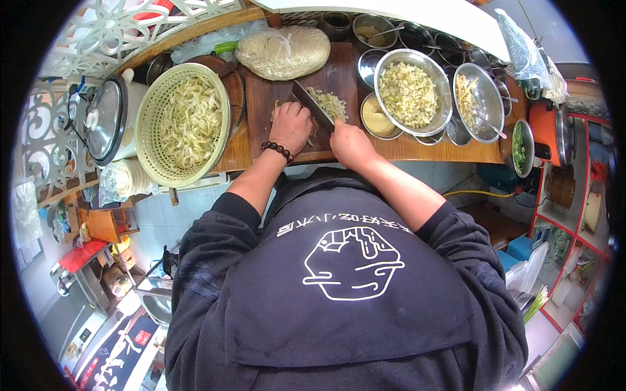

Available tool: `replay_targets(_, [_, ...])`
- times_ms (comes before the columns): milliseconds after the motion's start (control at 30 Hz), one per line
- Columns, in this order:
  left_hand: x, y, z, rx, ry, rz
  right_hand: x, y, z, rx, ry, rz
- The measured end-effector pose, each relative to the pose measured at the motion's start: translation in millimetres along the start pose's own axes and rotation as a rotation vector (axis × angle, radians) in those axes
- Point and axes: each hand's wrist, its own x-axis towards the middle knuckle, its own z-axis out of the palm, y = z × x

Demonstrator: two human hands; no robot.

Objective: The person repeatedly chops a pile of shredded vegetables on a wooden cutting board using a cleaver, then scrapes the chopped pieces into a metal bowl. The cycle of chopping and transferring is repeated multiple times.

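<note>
My right hand grips the handle of a cleaver, whose blade stands on edge on a dark wooden cutting board. Curled down beside the blade, my left hand holds pale green vegetable strips against the board; most of them are hidden beneath it. A beaded bracelet circles the left wrist. Chopped vegetable lies in a heap on the blade's far right side. To the left, a pale green plastic colander contains sliced vegetable strips of a similar colour.
Right of the board stand a steel bowl of diced vegetable, another steel bowl with a spoon and a container of yellow paste. A bag of noodles lies behind. A lidded cooker is far left, an orange pot far right.
</note>
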Motion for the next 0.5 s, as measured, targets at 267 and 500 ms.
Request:
replay_targets(267, [-2.1, -8.9, -2.4, -0.041, -0.013, -0.009, 8.3, -14.2, -36.3, -0.04, -0.024, -0.099])
replay_targets(500, [-7.0, -3.3, -3.3, -0.044, -0.037, 0.002, 3.7, -2.2, -8.7, -0.103, -0.026, -0.066])
